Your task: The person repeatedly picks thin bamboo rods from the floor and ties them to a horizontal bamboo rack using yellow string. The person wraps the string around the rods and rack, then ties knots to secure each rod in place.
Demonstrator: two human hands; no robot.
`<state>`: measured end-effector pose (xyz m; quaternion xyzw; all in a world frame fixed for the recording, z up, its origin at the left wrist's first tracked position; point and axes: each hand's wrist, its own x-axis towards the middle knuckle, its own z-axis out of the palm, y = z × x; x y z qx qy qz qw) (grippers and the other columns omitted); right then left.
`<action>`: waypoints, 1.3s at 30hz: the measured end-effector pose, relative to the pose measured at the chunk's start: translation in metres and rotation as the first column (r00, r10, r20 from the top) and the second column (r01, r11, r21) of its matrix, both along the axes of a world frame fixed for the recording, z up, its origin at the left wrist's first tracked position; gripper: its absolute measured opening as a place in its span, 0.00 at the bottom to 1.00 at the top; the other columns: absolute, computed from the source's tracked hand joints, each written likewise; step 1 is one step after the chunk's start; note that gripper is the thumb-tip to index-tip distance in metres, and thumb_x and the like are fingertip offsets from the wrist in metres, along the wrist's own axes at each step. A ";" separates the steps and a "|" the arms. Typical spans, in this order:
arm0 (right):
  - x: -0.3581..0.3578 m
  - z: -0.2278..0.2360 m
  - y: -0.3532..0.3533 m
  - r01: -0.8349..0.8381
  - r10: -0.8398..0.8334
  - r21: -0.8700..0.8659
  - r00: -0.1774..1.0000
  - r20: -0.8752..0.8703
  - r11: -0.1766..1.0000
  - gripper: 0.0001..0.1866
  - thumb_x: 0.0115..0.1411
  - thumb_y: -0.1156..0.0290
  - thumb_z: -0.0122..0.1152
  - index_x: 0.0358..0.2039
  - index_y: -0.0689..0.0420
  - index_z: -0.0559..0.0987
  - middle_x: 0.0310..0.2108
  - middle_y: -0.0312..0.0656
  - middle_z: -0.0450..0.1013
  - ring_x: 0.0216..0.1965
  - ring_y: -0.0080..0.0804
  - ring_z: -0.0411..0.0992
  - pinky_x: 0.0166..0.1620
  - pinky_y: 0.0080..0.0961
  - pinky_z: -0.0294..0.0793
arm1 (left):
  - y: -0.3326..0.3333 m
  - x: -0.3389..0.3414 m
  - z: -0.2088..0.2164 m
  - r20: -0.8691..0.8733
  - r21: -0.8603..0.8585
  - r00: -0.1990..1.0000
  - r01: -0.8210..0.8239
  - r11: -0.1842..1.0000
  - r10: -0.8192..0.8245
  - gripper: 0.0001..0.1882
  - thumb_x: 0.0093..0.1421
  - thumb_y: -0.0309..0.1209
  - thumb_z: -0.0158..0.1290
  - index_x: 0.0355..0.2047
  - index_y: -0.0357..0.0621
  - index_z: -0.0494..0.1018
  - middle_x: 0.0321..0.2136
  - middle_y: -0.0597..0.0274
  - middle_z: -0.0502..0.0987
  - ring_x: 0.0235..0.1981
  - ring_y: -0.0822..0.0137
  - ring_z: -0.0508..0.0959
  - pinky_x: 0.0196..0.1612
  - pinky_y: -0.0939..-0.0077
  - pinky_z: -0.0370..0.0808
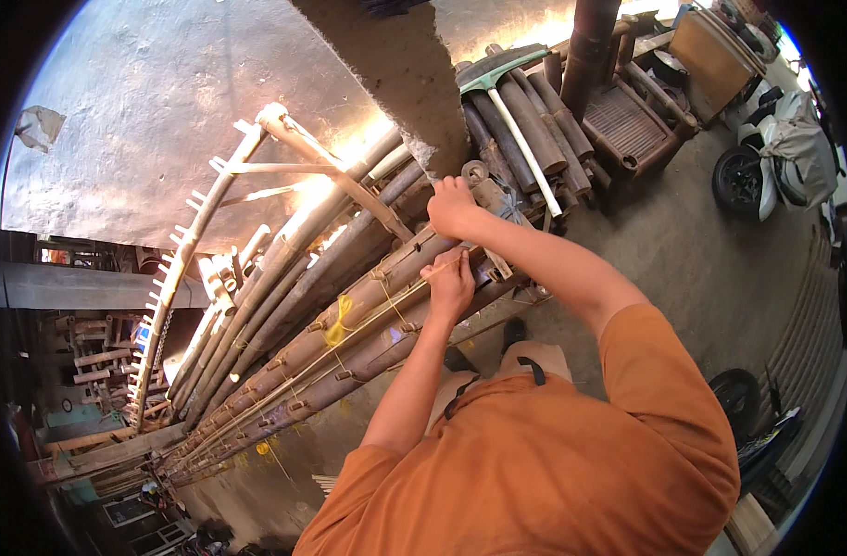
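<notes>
Two long brown bamboo poles (349, 320) run from the lower left to the middle, with short pegs along them and yellow ties (338, 320) around them. My left hand (451, 280) is closed over the near end of the poles, pinching a thin pale strip. Just beyond it my right hand (452, 206) is a fist at the pole end; its fingers hide whatever they hold. Beside my right hand are a small tan roll (476, 172) and a wooden block (494, 198) with pale string on it.
A rough pillar (395, 69) comes down close beyond my hands. A pegged bamboo frame (196, 227) leans at left among more poles (284, 278). At upper right are stacked bamboo tubes (544, 116), a pale green-handled tool (516, 120), a wooden chair (632, 130) and a covered motorbike (784, 153).
</notes>
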<state>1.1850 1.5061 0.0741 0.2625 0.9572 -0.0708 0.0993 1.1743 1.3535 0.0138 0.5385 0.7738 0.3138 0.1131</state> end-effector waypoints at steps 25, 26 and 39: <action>0.173 -0.063 -0.156 0.007 -0.287 -0.629 0.893 -0.345 0.778 0.18 0.58 0.61 0.49 0.22 0.62 0.76 0.23 0.57 0.73 0.28 0.58 0.72 0.36 0.49 0.72 | 0.124 -0.117 -0.004 0.221 0.216 0.970 -0.149 0.965 0.101 0.14 0.65 0.35 0.44 0.33 0.39 0.77 0.25 0.51 0.79 0.27 0.54 0.78 0.34 0.58 0.72; 0.171 -0.063 -0.165 0.011 -0.265 -0.596 0.902 -0.341 0.803 0.18 0.58 0.60 0.49 0.22 0.62 0.76 0.23 0.58 0.73 0.28 0.59 0.73 0.37 0.50 0.72 | 0.122 -0.127 -0.040 -0.138 0.254 0.986 -0.057 0.965 0.094 0.14 0.65 0.35 0.44 0.34 0.39 0.77 0.26 0.47 0.79 0.30 0.48 0.79 0.37 0.53 0.72; -0.004 -0.083 -0.375 -0.350 -0.656 -0.936 0.717 -0.237 -0.045 0.12 0.62 0.65 0.55 0.43 0.57 0.76 0.37 0.39 0.73 0.41 0.32 0.72 0.47 0.31 0.72 | -0.200 -0.276 0.064 -0.130 -0.478 0.991 -0.048 0.877 -0.016 0.21 0.62 0.39 0.48 0.48 0.33 0.70 0.41 0.37 0.76 0.45 0.41 0.76 0.48 0.55 0.71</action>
